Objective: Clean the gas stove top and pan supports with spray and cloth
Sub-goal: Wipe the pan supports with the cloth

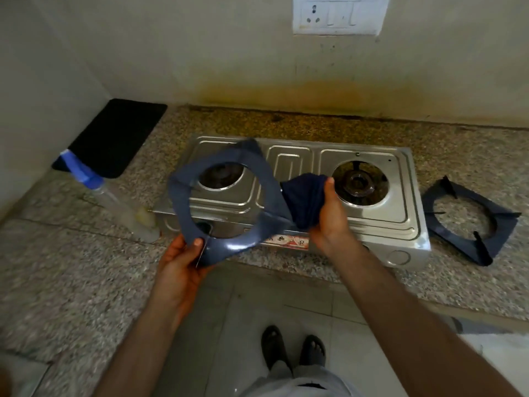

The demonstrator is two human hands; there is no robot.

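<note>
I see the speckled granite desk [86, 267] running in an L: one leg along the back wall, one down the left side, its front edge dropping to the pale tiled floor [229, 310] where two sandalled feet stand. The two-burner stainless steel gas stove [372, 219] sits near that front edge, with bare granite behind it up to the stained wall.

I count two dark blue-grey enamelled metal pan supports, both square frames with a round opening. One, the lifted pan support [226, 245], is held tilted in the air over the stove's left burner; my left hand [183, 265] pinches its near corner, thumb on top and fingers curled beneath. The other pan support [469, 219] lies flat on the desk just right of the stove, prongs up.

My right hand [329, 213] grips a bunched dark navy cloth [306, 199], soft and creased, pressed against the lifted support's right edge.

One clear plastic spray bottle with a blue trigger head [114, 196] lies on the desk left of the stove, blurred. Behind it, in the corner, lies one black rectangular mat [114, 136]. A white switch plate [337, 15] hangs on the wall.
</note>
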